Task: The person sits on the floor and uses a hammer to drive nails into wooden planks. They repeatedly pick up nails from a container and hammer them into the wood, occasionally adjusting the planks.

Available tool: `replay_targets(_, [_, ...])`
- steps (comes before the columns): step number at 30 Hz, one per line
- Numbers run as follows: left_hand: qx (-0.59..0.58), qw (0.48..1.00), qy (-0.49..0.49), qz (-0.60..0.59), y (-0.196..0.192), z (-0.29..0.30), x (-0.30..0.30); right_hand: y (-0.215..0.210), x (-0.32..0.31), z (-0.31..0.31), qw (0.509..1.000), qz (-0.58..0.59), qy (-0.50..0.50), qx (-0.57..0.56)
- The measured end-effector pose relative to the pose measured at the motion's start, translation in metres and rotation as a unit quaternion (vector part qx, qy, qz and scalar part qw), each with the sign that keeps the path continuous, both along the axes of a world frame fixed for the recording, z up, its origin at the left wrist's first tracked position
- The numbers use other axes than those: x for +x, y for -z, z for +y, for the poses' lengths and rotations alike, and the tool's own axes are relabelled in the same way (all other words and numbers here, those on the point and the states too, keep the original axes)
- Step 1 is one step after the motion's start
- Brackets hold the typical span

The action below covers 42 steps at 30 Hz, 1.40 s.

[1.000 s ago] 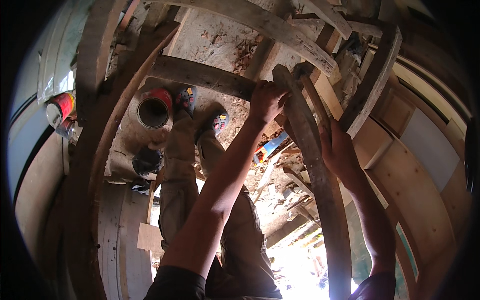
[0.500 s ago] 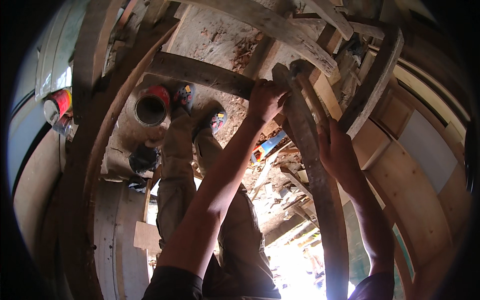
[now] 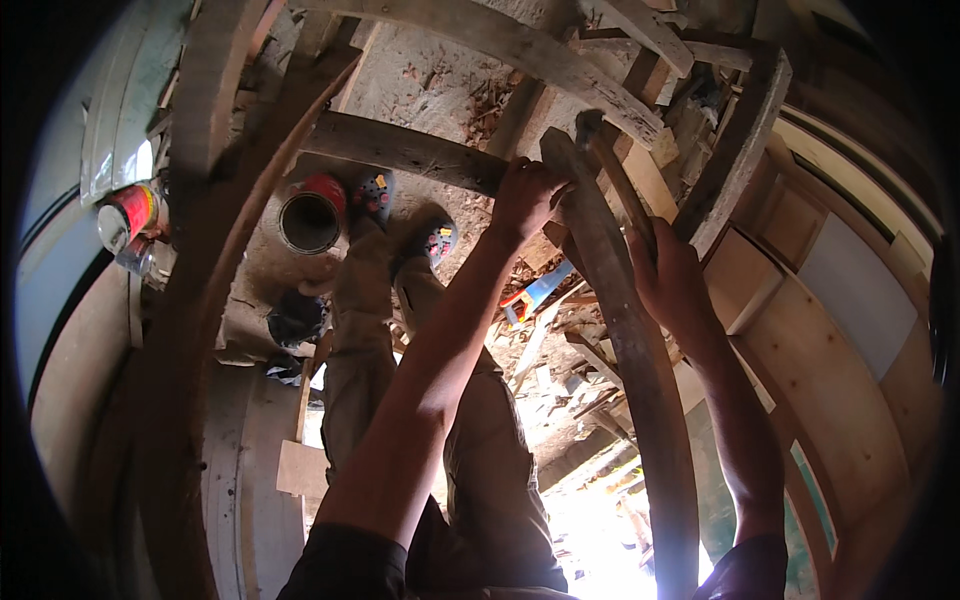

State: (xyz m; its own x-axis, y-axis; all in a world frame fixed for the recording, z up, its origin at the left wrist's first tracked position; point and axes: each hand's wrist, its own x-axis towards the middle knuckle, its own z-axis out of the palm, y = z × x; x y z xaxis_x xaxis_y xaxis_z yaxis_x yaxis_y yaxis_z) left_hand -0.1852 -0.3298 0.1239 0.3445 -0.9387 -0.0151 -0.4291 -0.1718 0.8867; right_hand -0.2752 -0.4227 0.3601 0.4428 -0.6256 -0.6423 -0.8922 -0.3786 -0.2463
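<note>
My right hand [image 3: 665, 275] is wrapped around the wooden handle of a hammer [image 3: 622, 185], whose dark head lies near the far end of a long grey beam [image 3: 625, 320]. That beam runs from the bottom right up toward the middle. My left hand [image 3: 530, 200] is closed at the beam's far left side, above the end of a dark crosspiece [image 3: 410, 152] that meets it from the left. What its fingers pinch, if anything, is hidden.
A red can [image 3: 312, 215] stands on the floor by my clog-covered feet. A handsaw [image 3: 537, 292] with a blue blade lies beyond my left forearm among wood scraps. Another long beam [image 3: 225, 290] rises at left. Wooden panels [image 3: 835, 370] lean at right; more timbers [image 3: 500, 35] cross the top.
My right hand has shifted slightly away from me with the hammer, and its handle has moved a little. My left hand stays at the joint. The whole view has shifted slightly.
</note>
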Motion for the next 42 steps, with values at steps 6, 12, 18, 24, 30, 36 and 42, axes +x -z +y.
replay_targets(6, [-0.015,0.992,0.038,-0.121,-0.008,0.025,0.039,-0.010,0.050,0.026,0.971,-0.158,0.155,-0.086])
replay_targets(12, [0.049,0.975,0.152,-0.152,-0.013,0.028,0.091,0.050,0.037,0.060,0.970,-0.154,0.127,-0.138])
replay_targets(18, [0.065,0.962,0.129,-0.230,0.007,0.026,0.101,0.054,0.030,0.121,0.961,-0.069,0.255,-0.082])
replay_targets(24, [0.055,0.962,0.131,-0.235,0.003,0.019,0.102,0.053,0.017,0.145,0.960,-0.069,0.252,-0.097])
replay_targets(30, [0.047,0.958,0.135,-0.248,0.003,0.021,0.101,0.046,0.014,0.144,0.946,-0.054,0.318,-0.043])
replay_targets(36, [0.088,0.959,0.154,-0.222,0.002,0.023,0.102,0.044,0.000,0.142,0.948,-0.043,0.315,-0.028])
replay_targets(42, [0.003,0.998,0.053,-0.022,-0.014,0.011,0.055,0.074,-0.050,0.159,0.866,-0.126,0.484,-0.010])
